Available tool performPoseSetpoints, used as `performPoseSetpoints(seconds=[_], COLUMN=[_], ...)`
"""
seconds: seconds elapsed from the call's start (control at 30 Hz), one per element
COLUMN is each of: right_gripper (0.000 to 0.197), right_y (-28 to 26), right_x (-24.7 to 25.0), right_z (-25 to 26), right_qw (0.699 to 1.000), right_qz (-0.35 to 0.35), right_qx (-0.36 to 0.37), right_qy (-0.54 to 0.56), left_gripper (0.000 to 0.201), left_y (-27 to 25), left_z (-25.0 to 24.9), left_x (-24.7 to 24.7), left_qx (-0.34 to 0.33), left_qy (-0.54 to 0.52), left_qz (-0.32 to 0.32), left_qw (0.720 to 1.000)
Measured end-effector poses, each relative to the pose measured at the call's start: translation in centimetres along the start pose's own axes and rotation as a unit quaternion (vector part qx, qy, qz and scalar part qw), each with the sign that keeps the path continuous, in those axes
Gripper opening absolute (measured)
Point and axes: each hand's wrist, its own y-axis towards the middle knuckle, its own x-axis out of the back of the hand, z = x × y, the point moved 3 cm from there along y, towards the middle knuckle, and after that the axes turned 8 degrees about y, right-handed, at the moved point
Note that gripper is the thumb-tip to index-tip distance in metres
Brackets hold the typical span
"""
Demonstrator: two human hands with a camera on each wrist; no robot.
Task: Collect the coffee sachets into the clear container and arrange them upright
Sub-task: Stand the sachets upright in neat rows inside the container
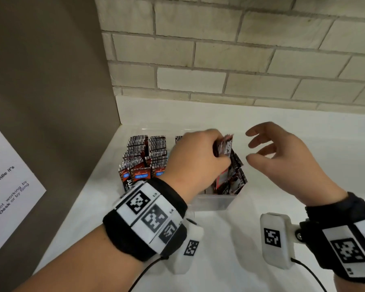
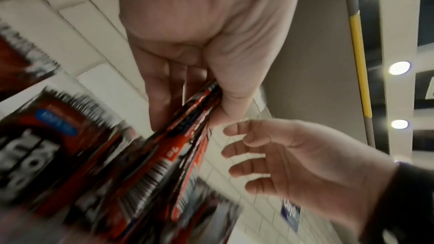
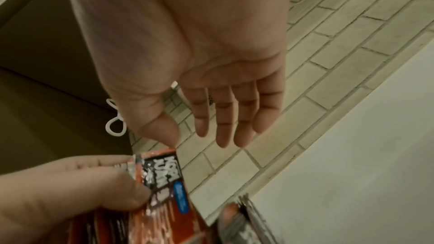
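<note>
A clear container (image 1: 215, 202) stands on the white counter, packed with rows of red-and-black coffee sachets (image 1: 144, 157) standing upright on its left side. My left hand (image 1: 198, 159) is over the container's right part and grips a small bunch of sachets (image 1: 226, 145) between thumb and fingers; the same bunch of sachets (image 2: 187, 136) shows edge-on in the left wrist view and as held sachets (image 3: 164, 183) in the right wrist view. More sachets (image 1: 234, 178) lean loosely in the right end. My right hand (image 1: 268, 152) hovers just right of the bunch, fingers spread, holding nothing.
A brick wall (image 1: 219, 60) rises behind the counter (image 1: 230, 239). A brown panel (image 1: 51, 91) closes off the left side close to the container. A printed paper notice (image 1: 6, 182) hangs at the far left.
</note>
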Motion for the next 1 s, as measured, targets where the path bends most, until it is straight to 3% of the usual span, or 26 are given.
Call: performPoseSetpoints(seconds=[0.13, 0.23, 0.3, 0.4, 0.47, 0.6, 0.67, 0.8, 0.9, 1.0], right_gripper=[0.074, 0.099, 0.091, 0.060, 0.042, 0.025, 0.027, 0.038, 0.056, 0.061], right_y=[-0.8, -1.5, -1.8, -2.3, -2.8, -3.8, -4.2, -4.5, -2.9, 0.7], right_x=[-0.8, -3.3, -5.4, -7.7, -8.9, -11.2, -12.3, -13.2, -10.8, -5.9], right_z=[2.0, 3.8, 4.3, 4.4, 4.1, 4.2, 4.4, 5.5, 6.2, 6.2], right_qw=[0.996, 0.992, 0.991, 0.996, 0.996, 0.986, 0.981, 0.968, 0.949, 0.953], right_qz=[-0.006, 0.052, 0.070, 0.034, 0.046, 0.100, 0.115, 0.191, 0.299, 0.286], right_qx=[0.054, 0.070, 0.080, 0.074, 0.050, 0.009, 0.019, 0.048, 0.062, 0.066], right_qy=[0.076, 0.090, 0.078, 0.046, 0.065, 0.131, 0.157, 0.158, 0.073, -0.072], left_gripper=[0.012, 0.015, 0.016, 0.015, 0.020, 0.065, 0.067, 0.052, 0.053, 0.043], left_y=[0.2, -0.3, -1.1, -2.8, -3.8, -5.7, -6.5, -7.3, -7.1, -6.9], left_z=[0.5, 1.3, 1.6, 2.4, 3.1, 4.0, 3.8, 3.6, 3.9, 4.8], left_x=[3.9, 5.6, 5.6, 5.0, 4.4, 3.3, 2.7, 2.6, 3.4, 4.4], left_qx=[0.035, 0.090, 0.118, 0.157, 0.182, 0.219, 0.230, 0.248, 0.247, 0.240], left_qy=[-0.119, -0.279, -0.348, -0.399, -0.412, -0.438, -0.470, -0.541, -0.588, -0.607], left_qz=[-0.064, -0.082, -0.068, -0.074, -0.095, -0.105, -0.081, -0.086, -0.128, -0.155], left_qw=[0.990, 0.952, 0.928, 0.900, 0.888, 0.865, 0.848, 0.799, 0.759, 0.742])
